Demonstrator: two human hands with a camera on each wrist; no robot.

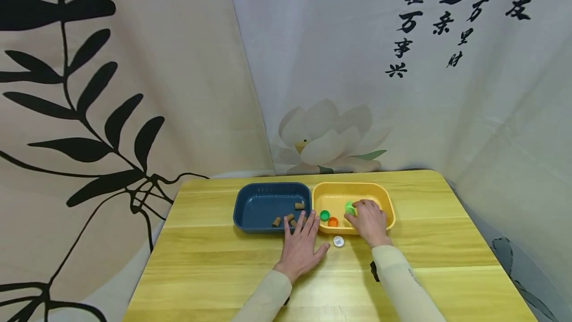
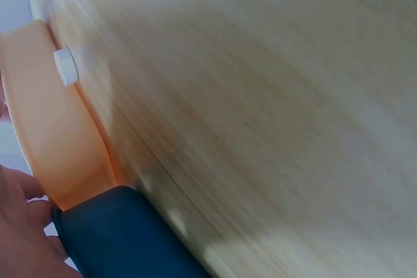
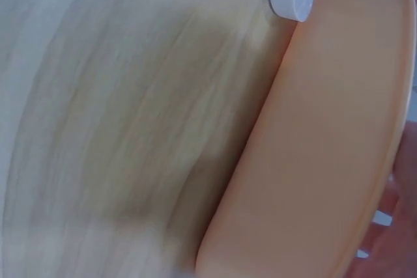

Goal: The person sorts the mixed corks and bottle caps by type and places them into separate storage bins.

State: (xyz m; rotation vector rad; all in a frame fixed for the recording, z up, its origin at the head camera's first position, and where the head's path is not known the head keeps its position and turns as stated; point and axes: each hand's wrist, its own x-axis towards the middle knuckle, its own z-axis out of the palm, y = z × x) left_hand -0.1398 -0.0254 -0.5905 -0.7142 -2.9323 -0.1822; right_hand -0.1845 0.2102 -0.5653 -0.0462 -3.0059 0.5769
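My left hand (image 1: 300,248) lies with fingers spread and fairly straight over the near right corner of a blue tray (image 1: 243,230). Several brown corks (image 1: 277,221) lie in that tray, some right by the fingertips. My right hand (image 1: 370,222) reaches over the near rim of a yellow tray (image 1: 328,188), its thumb and forefinger pinching at a light green bottle cap (image 1: 350,207). A darker green cap (image 1: 324,215) and an orange cap (image 1: 332,221) sit left of it. In both wrist views, tray walls hide most of the fingers.
A white bottle cap (image 1: 338,241) with print on it rests on the wooden table (image 1: 205,267), just in front of the yellow tray and between my hands. The two trays stand side by side near the far edge. A patterned curtain (image 1: 196,88) hangs behind.
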